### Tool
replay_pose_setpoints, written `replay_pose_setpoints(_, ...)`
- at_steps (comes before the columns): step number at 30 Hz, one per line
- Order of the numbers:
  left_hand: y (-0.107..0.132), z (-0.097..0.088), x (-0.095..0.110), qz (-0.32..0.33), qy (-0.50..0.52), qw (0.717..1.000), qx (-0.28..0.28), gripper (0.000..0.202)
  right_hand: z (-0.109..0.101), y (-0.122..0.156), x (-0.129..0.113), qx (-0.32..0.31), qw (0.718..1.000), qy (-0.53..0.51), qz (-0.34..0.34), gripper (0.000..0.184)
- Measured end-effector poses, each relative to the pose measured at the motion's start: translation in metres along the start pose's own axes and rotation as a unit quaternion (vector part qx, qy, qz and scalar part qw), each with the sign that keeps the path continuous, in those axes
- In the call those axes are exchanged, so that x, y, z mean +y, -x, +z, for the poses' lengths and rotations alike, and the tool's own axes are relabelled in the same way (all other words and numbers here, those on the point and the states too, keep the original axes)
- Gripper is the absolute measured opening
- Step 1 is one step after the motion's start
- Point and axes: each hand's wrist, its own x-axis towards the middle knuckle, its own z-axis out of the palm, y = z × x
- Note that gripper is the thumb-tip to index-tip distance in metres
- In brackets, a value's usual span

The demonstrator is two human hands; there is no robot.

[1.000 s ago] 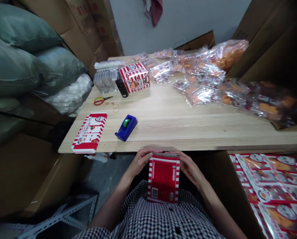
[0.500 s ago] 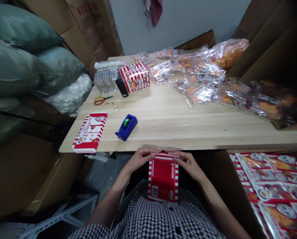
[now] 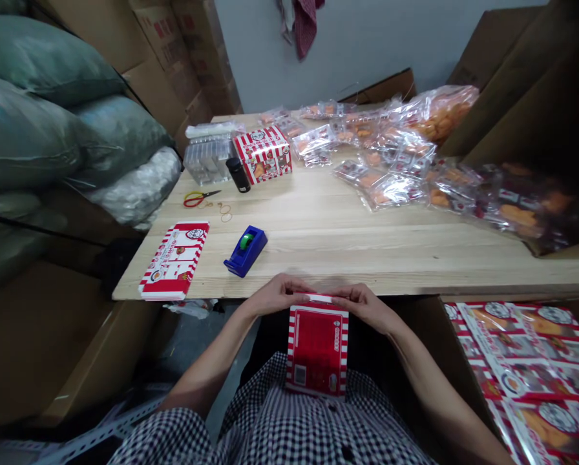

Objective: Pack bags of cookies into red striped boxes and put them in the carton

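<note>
A red-and-white striped carton (image 3: 317, 349) stands upright on my lap, just below the front edge of the wooden table (image 3: 367, 245). My left hand (image 3: 273, 297) grips its top left corner with curled fingers. My right hand (image 3: 364, 305) pinches the top right corner, fingers pressed on the top flap. Both hands meet over the carton's upper edge.
On the table lie a blue tape dispenser (image 3: 245, 249), a stack of flat striped cartons (image 3: 174, 259), red-handled scissors (image 3: 197, 197), rubber bands, a black bottle (image 3: 238, 174), an assembled striped box (image 3: 263, 152) and several clear snack packets (image 3: 391, 161). More flat cartons (image 3: 526, 361) fill a box at right.
Both hands have shifted slightly up along the carton's top edge, closing over the flap. The view tilted down a little.
</note>
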Motion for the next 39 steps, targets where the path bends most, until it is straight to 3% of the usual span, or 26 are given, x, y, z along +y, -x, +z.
replay_pose_setpoints(6,-0.003,0.002,-0.002,-0.022,0.018,1.0,0.009,0.032,-0.005,-0.005,0.0,0.009,0.999,-0.023,0.026,0.028)
replay_pose_setpoints(13,0.013,0.013,-0.016,0.007,-0.015,0.998,0.059,0.03,0.01,0.008,0.008,0.045,0.997,-0.052,0.028,0.038)
replay_pose_setpoints(19,0.038,0.021,-0.01,0.088,-0.071,0.992,0.059,0.036,0.022,0.032,0.012,0.064,0.994,0.066,-0.056,0.039)
replay_pose_setpoints(22,0.041,0.024,-0.015,0.096,-0.071,0.99,0.075,0.035,0.025,0.034,0.016,0.068,0.985,0.13,-0.094,0.038)
replay_pose_setpoints(25,0.038,0.03,-0.023,0.095,-0.059,0.988,0.103,0.029,0.026,0.028,0.024,0.067,0.983,0.138,-0.101,0.029)
replay_pose_setpoints(28,0.034,0.029,-0.026,0.1,-0.068,0.985,0.127,0.027,0.024,0.02,0.034,0.112,0.983,0.111,-0.095,0.025)
replay_pose_setpoints(30,0.034,0.013,-0.024,0.106,-0.075,0.97,0.204,0.03,0.02,0.019,0.04,0.144,0.982,0.096,-0.078,0.025)
replay_pose_setpoints(31,0.036,0.0,-0.023,0.11,-0.079,0.951,0.277,0.033,0.018,0.019,0.042,0.154,0.982,0.089,-0.067,0.026)
replay_pose_setpoints(33,0.043,-0.034,-0.023,0.1,-0.089,0.883,0.451,0.035,0.013,0.022,0.043,0.166,0.982,0.072,-0.05,0.027)
replay_pose_setpoints(35,0.05,-0.069,-0.026,0.057,-0.106,0.82,0.559,0.032,0.009,0.026,0.039,0.183,0.98,0.059,-0.052,0.028)
replay_pose_setpoints(37,0.055,-0.098,-0.033,0.023,-0.104,0.814,0.571,0.022,0.005,0.028,0.027,0.211,0.972,0.069,-0.078,0.028)
replay_pose_setpoints(39,0.056,-0.115,-0.039,0.006,-0.086,0.834,0.544,0.021,0.002,0.027,0.01,0.246,0.956,0.103,-0.121,0.027)
